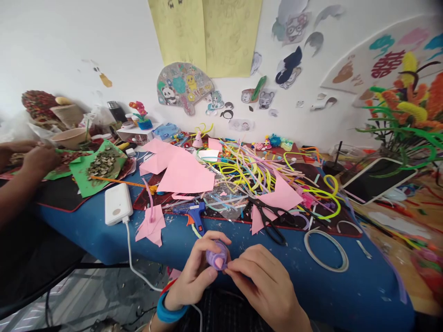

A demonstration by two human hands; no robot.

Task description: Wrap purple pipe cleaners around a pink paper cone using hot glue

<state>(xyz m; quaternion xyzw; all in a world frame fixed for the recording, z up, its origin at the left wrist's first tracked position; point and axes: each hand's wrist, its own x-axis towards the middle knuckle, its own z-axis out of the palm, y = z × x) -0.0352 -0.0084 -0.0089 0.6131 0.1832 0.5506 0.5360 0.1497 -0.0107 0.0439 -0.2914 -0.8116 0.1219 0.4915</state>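
My left hand grips a small purple fuzzy craft piece with a pink tip, held just off the front edge of the blue table. My right hand pinches the pink tip from the right with thumb and forefinger. A blue band sits on my left wrist. Just beyond my hands lie a blue glue gun and black scissors.
A heap of coloured pipe cleaners, pink paper sheets, a white power bank with cable and a white ring cover the table. Another person's hands work at far left beside green paper with seeds. A tablet lies at right.
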